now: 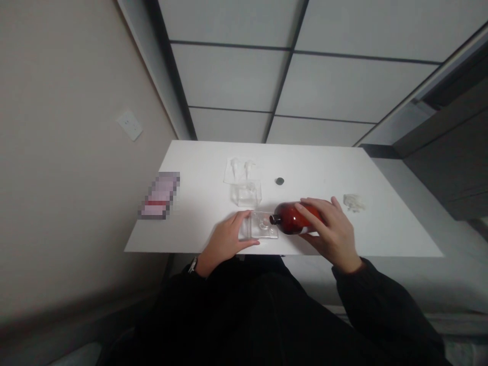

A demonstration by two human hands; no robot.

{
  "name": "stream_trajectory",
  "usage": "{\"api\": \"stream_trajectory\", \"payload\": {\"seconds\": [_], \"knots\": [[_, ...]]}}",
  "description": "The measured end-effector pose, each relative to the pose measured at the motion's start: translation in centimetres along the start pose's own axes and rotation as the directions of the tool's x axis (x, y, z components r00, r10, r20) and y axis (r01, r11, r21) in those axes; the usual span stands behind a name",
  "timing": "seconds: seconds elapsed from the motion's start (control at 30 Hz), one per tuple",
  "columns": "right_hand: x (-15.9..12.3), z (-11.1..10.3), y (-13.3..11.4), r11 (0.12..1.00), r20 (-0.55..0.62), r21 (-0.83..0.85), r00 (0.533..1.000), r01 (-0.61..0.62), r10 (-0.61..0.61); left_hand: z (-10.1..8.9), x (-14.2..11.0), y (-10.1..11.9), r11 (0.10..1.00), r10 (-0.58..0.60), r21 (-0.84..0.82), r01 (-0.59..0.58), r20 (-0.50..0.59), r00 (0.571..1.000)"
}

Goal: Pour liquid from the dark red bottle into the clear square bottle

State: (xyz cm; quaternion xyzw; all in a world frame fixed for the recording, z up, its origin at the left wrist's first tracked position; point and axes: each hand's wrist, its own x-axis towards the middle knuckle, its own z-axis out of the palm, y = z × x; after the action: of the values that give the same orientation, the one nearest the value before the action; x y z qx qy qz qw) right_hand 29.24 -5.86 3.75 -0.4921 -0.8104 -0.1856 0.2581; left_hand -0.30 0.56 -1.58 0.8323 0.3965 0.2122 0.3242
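Dim, diffuse light lies evenly over the white tabletop [385, 229]; faint, soft shadows sit beneath your left hand [224, 239] and right hand [331, 234]. A small glare marks the amber bottle [292, 218] in your right grip. Wide-angle distortion bends the frame edges; a pixelated patch [158, 195] blurs detail well left of your left hand.

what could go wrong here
The amber bottle, held on its side in the right hand, has its neck right at the clear plastic piece, so it could knock that piece or, if it's open, spill. That piece, held by the left hand, also sits near the edge of the table and might slide off.
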Motion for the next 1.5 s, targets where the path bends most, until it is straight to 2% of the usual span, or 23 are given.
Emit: {"api": "stream_trajectory", "payload": {"seconds": [0.8, 1.5], "knots": [[0.5, -0.41, 0.03, 0.998, 0.024, -0.038, 0.999, 0.045, -0.044, -0.04, -0.13, 0.33, 1.0, 0.002, -0.01, -0.002, -0.008, 1.0], [0.56, -0.48, 0.02, 1.0, 0.038, -0.007, 0.999, 0.008, -0.008, -0.19, -0.11, 0.26, 1.0, -0.004, -0.007, 0.004, 0.002, 1.0]]}}
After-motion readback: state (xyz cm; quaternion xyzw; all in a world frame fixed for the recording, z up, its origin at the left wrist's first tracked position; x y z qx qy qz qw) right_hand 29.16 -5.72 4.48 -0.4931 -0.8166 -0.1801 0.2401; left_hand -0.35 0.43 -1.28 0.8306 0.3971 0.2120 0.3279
